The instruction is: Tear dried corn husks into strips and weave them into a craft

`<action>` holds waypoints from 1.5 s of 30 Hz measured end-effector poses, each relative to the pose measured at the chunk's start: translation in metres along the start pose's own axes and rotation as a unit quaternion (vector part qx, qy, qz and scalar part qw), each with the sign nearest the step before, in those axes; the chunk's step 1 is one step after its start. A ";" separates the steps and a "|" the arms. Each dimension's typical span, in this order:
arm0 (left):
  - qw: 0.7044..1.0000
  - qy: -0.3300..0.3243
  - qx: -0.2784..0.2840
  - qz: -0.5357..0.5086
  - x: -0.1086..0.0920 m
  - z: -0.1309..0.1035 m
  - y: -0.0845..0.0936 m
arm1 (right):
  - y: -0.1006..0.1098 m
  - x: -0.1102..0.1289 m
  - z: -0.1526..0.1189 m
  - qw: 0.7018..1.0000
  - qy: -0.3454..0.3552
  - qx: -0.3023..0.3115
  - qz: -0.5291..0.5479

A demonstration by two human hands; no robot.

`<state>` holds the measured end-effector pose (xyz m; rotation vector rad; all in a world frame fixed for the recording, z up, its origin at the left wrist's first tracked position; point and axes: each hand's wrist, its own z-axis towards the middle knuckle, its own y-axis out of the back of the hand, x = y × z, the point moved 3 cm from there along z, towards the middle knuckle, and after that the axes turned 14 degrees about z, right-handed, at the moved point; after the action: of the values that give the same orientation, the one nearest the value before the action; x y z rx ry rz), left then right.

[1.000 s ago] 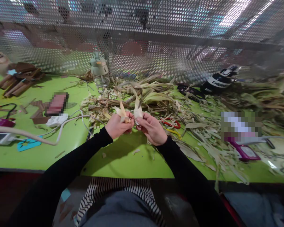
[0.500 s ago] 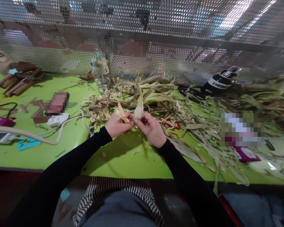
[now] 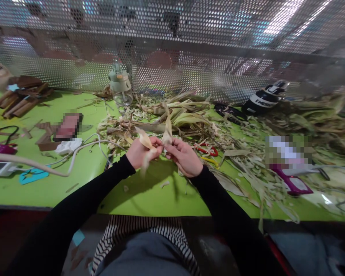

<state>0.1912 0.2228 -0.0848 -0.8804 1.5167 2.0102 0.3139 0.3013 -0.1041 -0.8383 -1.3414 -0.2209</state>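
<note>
Both my hands meet above the green table, fingers pinched close together. My left hand (image 3: 140, 152) is closed on a pale strip of husk (image 3: 144, 138), one end of which hangs blurred below the fingers. Between the fingertips of my right hand (image 3: 186, 156) is the base of a pale husk piece (image 3: 167, 134) with its narrow tip pointing up. The fingertips of the two hands nearly touch, and what lies between them is partly hidden. Just behind them spreads a pile of dry and green husks (image 3: 189, 115).
Scissors with a red handle (image 3: 208, 149) lie right of my right hand. A clear bottle (image 3: 121, 86) and a black bottle (image 3: 263, 100) stand or lean by the perforated screen. Cables, a phone (image 3: 68, 126) and a magenta device (image 3: 294, 184) lie around.
The strip at my left hand has shifted, its lower end now hanging below the fingers. The husk piece at my right hand has turned slightly. The view has moved a little.
</note>
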 end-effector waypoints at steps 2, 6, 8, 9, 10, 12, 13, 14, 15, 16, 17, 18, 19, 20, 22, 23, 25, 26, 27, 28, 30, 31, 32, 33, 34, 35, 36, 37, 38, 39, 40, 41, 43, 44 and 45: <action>0.992 0.074 0.044 -0.093 0.001 0.001 0.000 | 0.001 0.001 0.001 0.999 0.041 -0.024 -0.015; 0.968 0.142 0.075 -0.195 -0.002 0.003 0.000 | 0.002 0.001 0.003 0.996 0.065 -0.036 -0.041; 0.965 0.144 0.063 -0.211 -0.003 0.004 0.000 | 0.003 0.001 0.003 0.996 0.066 -0.028 -0.056; 0.964 0.147 0.057 -0.214 -0.003 0.004 0.000 | 0.003 0.002 0.002 0.995 0.068 -0.023 -0.068; 0.963 0.151 0.054 -0.215 -0.003 0.004 0.000 | 0.003 0.002 0.002 0.994 0.069 -0.019 -0.082; 0.963 0.152 0.055 -0.216 -0.002 0.004 -0.001 | 0.004 0.003 0.002 0.991 0.072 -0.017 -0.108; 0.963 0.148 0.057 -0.220 -0.001 0.004 -0.002 | 0.004 0.003 0.002 0.991 0.071 -0.018 -0.115; 0.962 0.141 0.059 -0.225 0.000 0.004 -0.004 | 0.005 0.003 0.002 0.991 0.068 -0.018 -0.117; 0.963 0.131 0.058 -0.229 0.001 0.004 -0.005 | 0.005 0.003 0.002 0.991 0.062 -0.017 -0.116; 0.964 0.117 0.055 -0.231 0.003 0.004 -0.007 | 0.004 0.002 0.002 0.992 0.055 -0.015 -0.109; 0.967 0.100 0.051 -0.228 0.005 0.004 -0.008 | 0.004 0.002 0.002 0.994 0.046 -0.012 -0.098; 0.971 0.082 0.048 -0.219 0.007 0.004 -0.010 | 0.003 0.002 0.002 0.996 0.036 -0.008 -0.082; 0.976 0.065 0.045 -0.204 0.009 0.004 -0.011 | 0.002 0.002 0.001 0.998 0.022 -0.003 -0.063; 0.981 0.050 0.042 -0.184 0.011 0.004 -0.012 | 0.001 0.002 0.001 0.999 0.007 0.000 -0.041; 0.989 0.028 0.034 -0.138 0.014 0.004 -0.012 | -0.001 0.002 -0.001 0.999 -0.032 0.007 -0.006; 0.992 0.023 0.029 -0.117 0.015 0.004 -0.011 | -0.001 0.002 -0.002 0.999 -0.050 0.007 0.005; 0.996 0.022 0.012 -0.089 0.015 0.005 -0.008 | -0.002 0.003 -0.003 0.997 -0.073 0.001 0.018; 0.996 0.027 0.000 -0.082 0.014 0.005 -0.005 | -0.001 0.003 -0.003 0.997 -0.077 -0.004 0.023; 0.996 0.035 -0.014 -0.079 0.013 0.005 -0.003 | -0.001 0.005 -0.004 0.996 -0.079 -0.009 0.029; 0.995 0.045 -0.031 -0.081 0.012 0.006 0.001 | 0.000 0.006 -0.004 0.996 -0.081 -0.012 0.033; 0.992 0.064 -0.062 -0.090 0.011 0.007 0.008 | 0.000 0.009 -0.006 0.996 -0.086 -0.008 0.033; 0.990 0.073 -0.074 -0.099 0.010 0.008 0.011 | 0.000 0.012 -0.007 0.996 -0.085 -0.003 0.030; 0.987 0.082 -0.086 -0.110 0.010 0.008 0.014 | 0.000 0.015 -0.008 0.996 -0.084 0.004 0.026; 0.984 0.091 -0.096 -0.120 0.011 0.009 0.017 | 0.000 0.018 -0.009 0.997 -0.079 0.012 0.024; 0.981 0.101 -0.105 -0.129 0.011 0.010 0.021 | 0.000 0.021 -0.010 0.997 -0.074 0.021 0.023; 0.978 0.110 -0.113 -0.138 0.012 0.011 0.024 | 0.000 0.024 -0.012 0.997 -0.070 0.031 0.024; 0.975 0.116 -0.121 -0.145 0.013 0.012 0.027 | 0.000 0.027 -0.013 0.997 -0.066 0.041 0.027; 0.973 0.120 -0.130 -0.148 0.014 0.012 0.031 | 0.001 0.030 -0.014 0.996 -0.063 0.052 0.031; 0.971 0.120 -0.140 -0.150 0.015 0.013 0.034 | 0.001 0.033 -0.015 0.996 -0.058 0.064 0.033; 0.970 0.117 -0.151 -0.153 0.017 0.013 0.038 | 0.002 0.036 -0.017 0.995 -0.053 0.073 0.034; 0.967 0.113 -0.163 -0.158 0.018 0.013 0.041 | 0.003 0.039 -0.018 0.995 -0.046 0.081 0.034; 0.965 0.108 -0.175 -0.165 0.020 0.014 0.044 | 0.004 0.042 -0.019 0.995 -0.039 0.088 0.035; 0.954 0.107 -0.202 -0.194 0.025 0.014 0.048 | 0.006 0.048 -0.021 0.994 -0.025 0.099 0.039; 0.946 0.113 -0.215 -0.214 0.028 0.015 0.050 | 0.006 0.052 -0.022 0.994 -0.013 0.105 0.042; 0.937 0.121 -0.228 -0.235 0.032 0.015 0.051 | 0.007 0.056 -0.023 0.993 0.003 0.110 0.046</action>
<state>0.1307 0.2231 -0.0713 -1.5581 0.8268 1.9536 0.3506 0.3090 -0.0553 -0.7105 -1.2912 -0.0020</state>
